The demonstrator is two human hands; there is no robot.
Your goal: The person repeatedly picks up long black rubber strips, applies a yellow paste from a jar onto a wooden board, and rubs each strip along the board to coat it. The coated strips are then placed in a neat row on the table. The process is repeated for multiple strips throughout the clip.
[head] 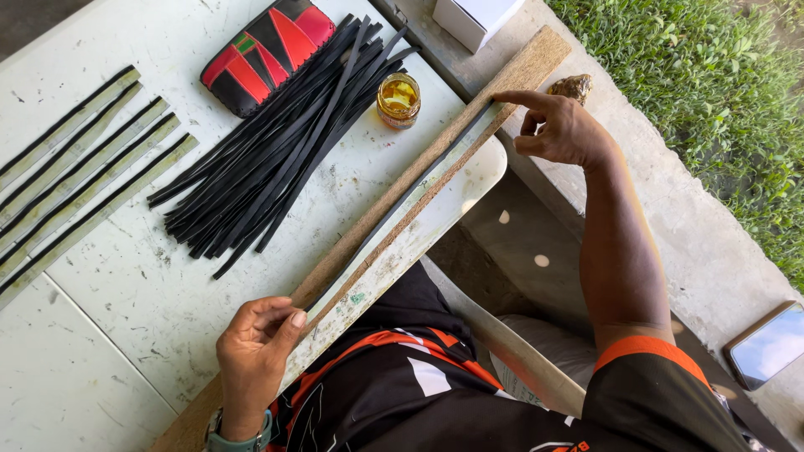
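Spanning most of the view, the white bench (126,276) carries everything, its paint scuffed & stained. Across its near-right edge lies a long brown board (394,197), running diagonally from lower left to upper right, w/ a black strip (419,180) laid lengthwise on a pale backing strip along the board.

R arm is stretched out & up over the gap beside the bench, elbow bent, orange sleeve cuff at the shoulder. R hand (559,130) sits at the board's far end: index finger straight, tip pressing the strip's upper end, other fingers curled in loosely; grip holds nothing, just the one-finger press. L hand (255,347), watch at the wrist, rests at the near end of the board, fingers bent, thumb tip against the board's edge; narrow pinch-like grip on the board edge.

Mid-bench: a fanned bundle of black strips (268,151). Far left: several black strips on pale backings (79,176), parallel. Top: red-and-black pouch (264,50), partly under the bundle. Just R of the bundle, a small glass jar (399,99) of amber liquid. A phone (769,343) lies on the concrete at lower R.
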